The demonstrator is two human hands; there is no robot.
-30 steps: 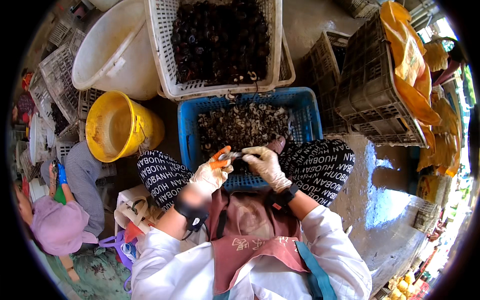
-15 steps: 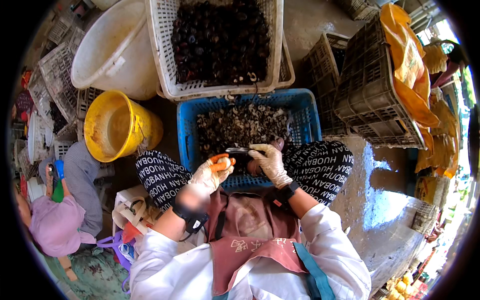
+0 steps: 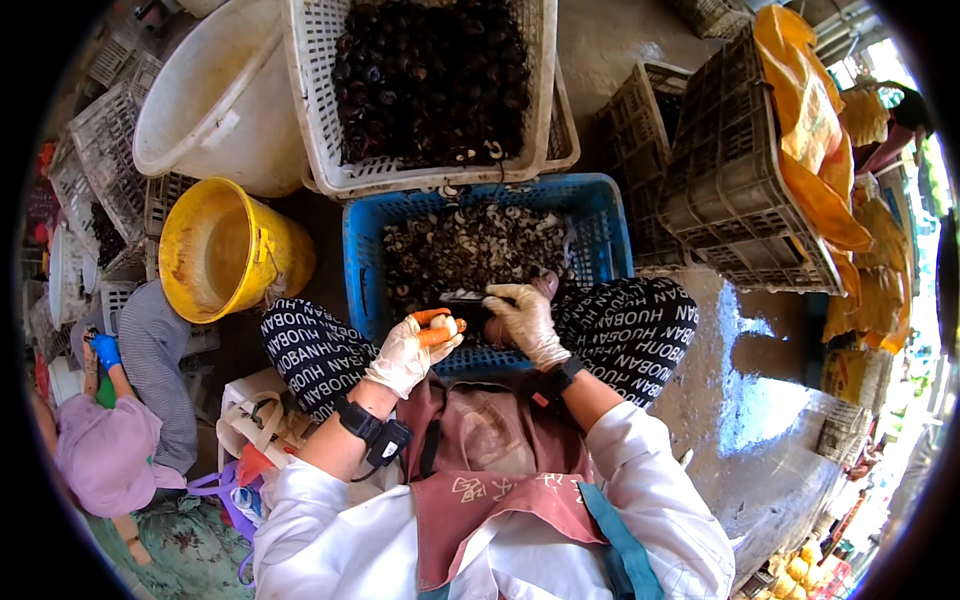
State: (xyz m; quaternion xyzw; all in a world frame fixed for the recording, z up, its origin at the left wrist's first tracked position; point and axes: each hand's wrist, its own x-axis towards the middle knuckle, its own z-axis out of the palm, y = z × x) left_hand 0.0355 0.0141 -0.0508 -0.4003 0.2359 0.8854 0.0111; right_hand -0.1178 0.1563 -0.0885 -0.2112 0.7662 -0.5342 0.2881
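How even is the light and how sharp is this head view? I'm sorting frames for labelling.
Head view: hard sunlight glares off the wet grey concrete floor at right, while the far left is shaded; crate edges such as the blue plastic crate bow from fisheye; black vignette rings the corners; both white-gloved hands, left and right, look sharp.

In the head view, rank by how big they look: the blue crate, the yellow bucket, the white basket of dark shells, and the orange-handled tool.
1. white basket and blue crate: they look about alike, and the knees hide part of the crate, so no ranking between them.
2. yellow bucket.
3. orange-handled tool, in the left hand, by far the smallest.
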